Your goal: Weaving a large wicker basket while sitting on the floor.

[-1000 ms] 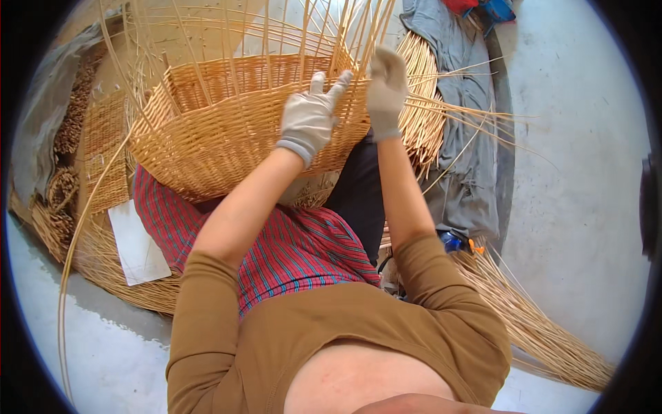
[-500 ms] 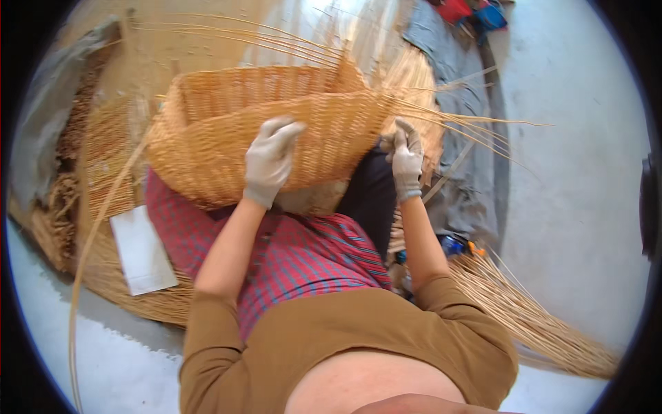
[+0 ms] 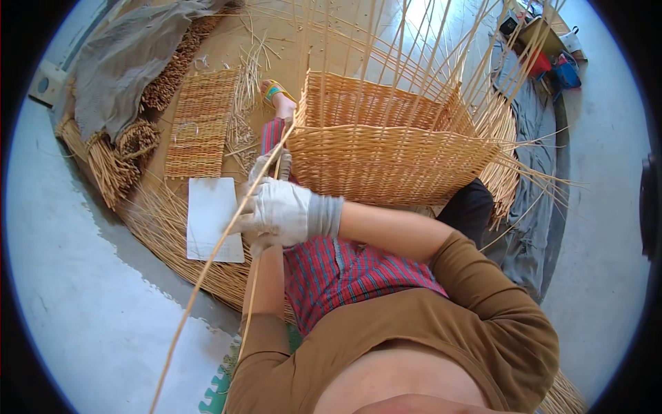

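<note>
A woven wicker basket (image 3: 389, 162) stands in front of me, tilted across my lap, with long upright stakes rising from its far wall and rim. From its left corner a long willow rod (image 3: 200, 279) runs down past my hands toward the lower edge, beside a thinner strand. My right hand (image 3: 283, 210), in a whitish glove with a grey cuff, reaches across to the left and closes around the rod. Partly hidden behind it, my left hand (image 3: 261, 169), also gloved, grips the rod near the basket's left corner.
A woven wicker panel (image 3: 200, 124) and a white sheet (image 3: 210, 217) lie on the left, over bundled rods (image 3: 155, 228). Grey cloth (image 3: 134, 65) covers more bundles. Loose rod ends (image 3: 534, 176) stick out right of the basket. Red and blue items (image 3: 567, 72) stand at the far right.
Both hands have shifted to the basket's left corner, the right one crossing from the right side. The basket now appears farther right in view, its upright stakes visible.
</note>
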`<action>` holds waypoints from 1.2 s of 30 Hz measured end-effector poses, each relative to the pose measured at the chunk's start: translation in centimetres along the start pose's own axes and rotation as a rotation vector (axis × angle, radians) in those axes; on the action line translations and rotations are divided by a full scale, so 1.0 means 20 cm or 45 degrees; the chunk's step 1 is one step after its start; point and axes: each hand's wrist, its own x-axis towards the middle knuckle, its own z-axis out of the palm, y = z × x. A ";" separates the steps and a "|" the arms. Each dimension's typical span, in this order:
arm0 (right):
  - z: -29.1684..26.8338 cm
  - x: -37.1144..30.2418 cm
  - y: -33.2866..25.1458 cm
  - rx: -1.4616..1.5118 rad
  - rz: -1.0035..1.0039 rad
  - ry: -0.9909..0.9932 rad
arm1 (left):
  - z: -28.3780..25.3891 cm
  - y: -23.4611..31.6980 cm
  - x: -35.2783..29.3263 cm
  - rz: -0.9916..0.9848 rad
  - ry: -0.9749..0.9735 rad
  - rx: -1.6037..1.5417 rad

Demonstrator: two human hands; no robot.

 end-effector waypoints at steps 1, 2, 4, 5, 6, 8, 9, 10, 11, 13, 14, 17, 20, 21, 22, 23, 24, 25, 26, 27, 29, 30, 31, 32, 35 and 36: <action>0.01 0.01 0.06 0.030 0.039 -0.344 | -0.02 -0.02 0.00 -0.016 -0.076 -0.039; 0.00 0.01 0.11 0.023 0.039 -0.338 | -0.03 -0.03 0.01 -0.032 -0.153 -0.077; -0.06 -0.01 0.21 -0.169 -0.022 -0.220 | 0.08 0.11 0.04 0.420 -0.181 0.286; -0.08 -0.01 0.27 -0.162 0.017 -0.165 | 0.09 0.08 0.12 0.390 -0.351 0.189; -0.09 -0.02 0.34 -0.156 0.056 -0.104 | 0.08 0.03 0.21 0.361 -0.525 0.095; -0.05 -0.05 0.49 -0.261 0.116 -0.071 | 0.07 -0.12 0.33 -0.111 -0.636 -0.466; -0.04 -0.05 0.52 -0.316 0.159 0.067 | 0.06 -0.10 0.35 -0.197 -0.731 -0.605; -0.03 -0.05 0.54 -0.368 0.206 0.206 | 0.06 -0.09 0.37 -0.289 -0.824 -0.743; 0.02 -0.08 0.53 -0.382 0.336 0.184 | 0.05 -0.08 0.39 0.064 -0.816 -0.284; 0.08 -0.08 0.48 -0.293 0.422 0.266 | 0.00 -0.09 0.39 0.025 -0.841 -0.204; 0.09 -0.09 0.48 -0.240 0.473 0.251 | -0.02 -0.10 0.38 0.009 -0.875 -0.130; 0.11 -0.06 0.45 -0.243 0.554 0.321 | -0.07 -0.09 0.42 0.174 -0.926 0.001; 0.14 -0.05 0.43 -0.148 0.592 0.418 | -0.07 -0.01 0.47 0.223 -0.989 0.043; 0.14 -0.04 0.42 -0.129 0.606 0.408 | -0.07 0.00 0.48 0.433 -1.040 0.177; 0.14 -0.02 0.41 -0.135 0.508 0.398 | -0.08 -0.03 0.47 0.413 -1.034 0.178; 0.13 -0.01 0.40 -0.144 0.403 0.390 | -0.09 -0.05 0.47 0.313 -1.030 0.118; 0.13 0.00 0.42 -0.149 0.405 0.395 | -0.08 -0.06 0.48 0.227 -1.037 0.055; 0.12 -0.01 0.43 -0.168 0.382 0.429 | -0.07 -0.05 0.48 0.236 -1.041 -0.026; 0.11 -0.02 0.43 -0.193 0.355 0.465 | -0.07 -0.04 0.45 0.246 -1.064 -0.032; 0.08 -0.06 0.44 -0.223 0.398 0.401 | -0.07 -0.03 0.46 -0.134 -1.060 -0.171; 0.01 -0.05 0.36 -0.297 0.318 0.275 | -0.10 0.06 0.48 -0.039 -1.190 0.077; -0.01 -0.03 0.31 -0.333 0.243 0.126 | -0.16 0.06 0.53 0.138 -1.249 0.230; -0.01 -0.04 0.21 -0.164 0.121 0.161 | -0.17 0.04 0.49 -0.109 -1.105 0.034; 0.01 -0.07 0.08 0.017 -0.002 0.193 | -0.21 0.03 0.44 -0.366 -0.948 -0.152; -0.01 -0.15 -0.07 0.065 -0.095 0.114 | -0.01 0.16 0.36 0.006 -1.033 0.157; 0.00 -0.17 -0.08 -0.011 0.007 0.055 | 0.05 0.17 0.34 0.300 -0.955 0.594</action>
